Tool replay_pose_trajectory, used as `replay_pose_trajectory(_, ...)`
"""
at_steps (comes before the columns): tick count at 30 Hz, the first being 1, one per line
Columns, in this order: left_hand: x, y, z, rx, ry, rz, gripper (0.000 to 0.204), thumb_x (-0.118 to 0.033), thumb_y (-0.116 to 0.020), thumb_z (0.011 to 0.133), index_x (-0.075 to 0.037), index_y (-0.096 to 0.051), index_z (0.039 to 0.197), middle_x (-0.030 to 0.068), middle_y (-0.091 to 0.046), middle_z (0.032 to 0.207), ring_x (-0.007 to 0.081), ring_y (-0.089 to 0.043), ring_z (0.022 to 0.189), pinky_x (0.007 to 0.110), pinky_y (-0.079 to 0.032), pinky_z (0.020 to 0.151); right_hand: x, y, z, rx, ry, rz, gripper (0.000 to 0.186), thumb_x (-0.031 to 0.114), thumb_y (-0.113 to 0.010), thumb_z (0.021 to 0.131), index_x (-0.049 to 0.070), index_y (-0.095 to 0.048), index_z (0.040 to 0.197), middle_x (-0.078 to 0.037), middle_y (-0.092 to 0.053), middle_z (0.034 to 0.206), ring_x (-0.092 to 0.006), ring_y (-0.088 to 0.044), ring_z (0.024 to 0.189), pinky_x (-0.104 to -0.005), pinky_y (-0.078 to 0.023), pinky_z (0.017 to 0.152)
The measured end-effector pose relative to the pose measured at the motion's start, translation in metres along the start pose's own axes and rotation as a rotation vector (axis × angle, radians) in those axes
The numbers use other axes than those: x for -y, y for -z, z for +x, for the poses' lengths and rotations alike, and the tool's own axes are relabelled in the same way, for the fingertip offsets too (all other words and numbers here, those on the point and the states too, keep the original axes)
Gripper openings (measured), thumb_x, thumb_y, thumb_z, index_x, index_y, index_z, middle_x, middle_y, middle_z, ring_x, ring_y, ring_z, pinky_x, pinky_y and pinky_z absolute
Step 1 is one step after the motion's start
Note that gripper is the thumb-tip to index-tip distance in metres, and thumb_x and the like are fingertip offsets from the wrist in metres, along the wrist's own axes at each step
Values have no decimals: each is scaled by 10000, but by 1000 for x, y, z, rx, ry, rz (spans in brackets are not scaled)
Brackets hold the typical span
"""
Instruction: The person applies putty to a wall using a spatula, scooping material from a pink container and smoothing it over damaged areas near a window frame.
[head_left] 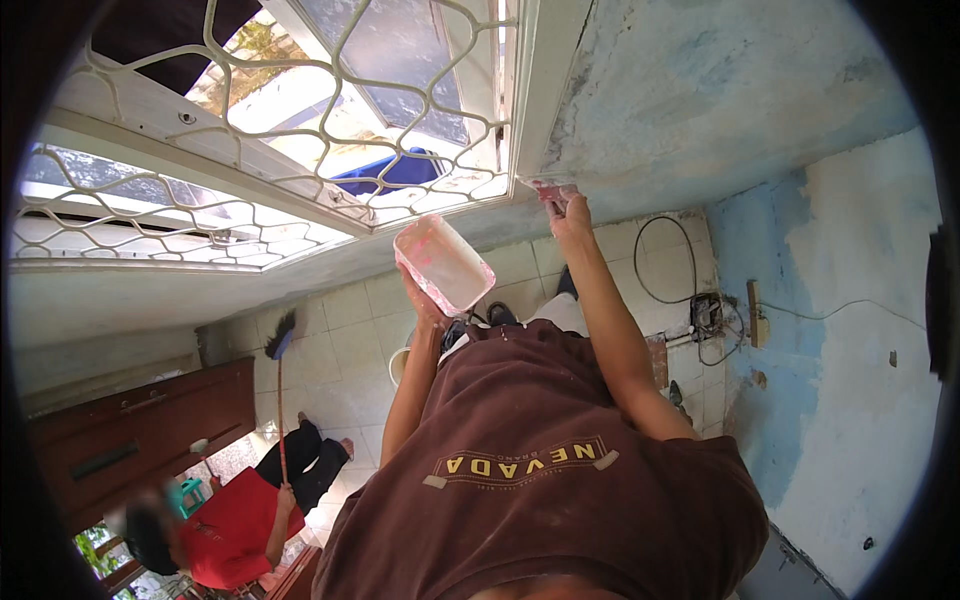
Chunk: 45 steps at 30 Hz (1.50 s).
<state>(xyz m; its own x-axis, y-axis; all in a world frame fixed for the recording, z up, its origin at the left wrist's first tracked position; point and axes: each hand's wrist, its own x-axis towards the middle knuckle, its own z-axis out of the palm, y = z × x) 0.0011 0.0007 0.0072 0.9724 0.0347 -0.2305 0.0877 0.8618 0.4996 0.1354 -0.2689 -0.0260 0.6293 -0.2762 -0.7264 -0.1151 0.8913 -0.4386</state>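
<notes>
My left hand [425, 300] is closed around the side of a white rectangular plastic tub [462, 262]. Pink smears mark the tub's rim and walls, and its open top faces up. Held out ahead, my right hand [570, 210] grips a small putty knife [546, 188] with pinkish paste on it. The knife is at the wall [640, 130], right beside the lower corner of the window frame [530, 110]. My fingers partly hide its handle, and whether the blade touches the wall I cannot tell.
A window grille [340, 120] spans the upper left. At lower left, a person in a red shirt [235, 525] holds a long-handled broom [281, 400]. Cables [640, 265] and an electrical box [707, 315] lie by the blue-patched wall [790, 260]. A pale bucket [398, 366] stands near me.
</notes>
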Motion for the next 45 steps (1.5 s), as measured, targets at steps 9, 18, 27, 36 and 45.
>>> replay_pose_trajectory(9,10,-10,10,-4,127,29,776,-719,-368,1002,-181,-361,1561,73,-503,1502,288,-547,1330,506,-493,1101,114,-50,-127,330,7,336,373,-30,-626,946,-105,-522,1296,-213,-611,1282,-316,-642,1134,-378,-582,1036)
replay_pose_trajectory(18,29,-50,23,146,232,-33,762,-677,-316,1038,-125,-371,1560,116,-520,1490,297,-555,1326,493,-482,1119,127,3,-192,526,429,-339,304,138,-690,959,19,-619,1229,-34,-673,1073,-108,-621,858,-278,-488,694)
replay_pose_trajectory(27,69,-123,26,346,481,92,792,-659,-262,1055,-54,-377,1554,155,-514,1498,295,-550,1336,462,-452,1140,149,33,-219,558,937,-966,299,204,-686,1003,-25,-623,1184,-33,-680,894,-74,-562,762,-255,-473,670)
replay_pose_trajectory(36,140,-180,9,323,503,48,790,-682,-354,1031,-71,-404,1529,138,-549,1459,281,-591,1289,453,-497,1099,187,75,-237,418,987,-983,325,158,-635,1018,-26,-601,1284,-61,-673,916,-82,-543,780,-248,-458,692)
replay_pose_trajectory(45,169,-209,-27,339,428,129,819,-699,-334,1025,-73,-377,1550,144,-514,1494,302,-547,1339,491,-476,1113,235,126,-226,703,853,-845,280,99,-643,982,-32,-662,1229,-64,-700,863,-105,-626,756,-246,-474,670)
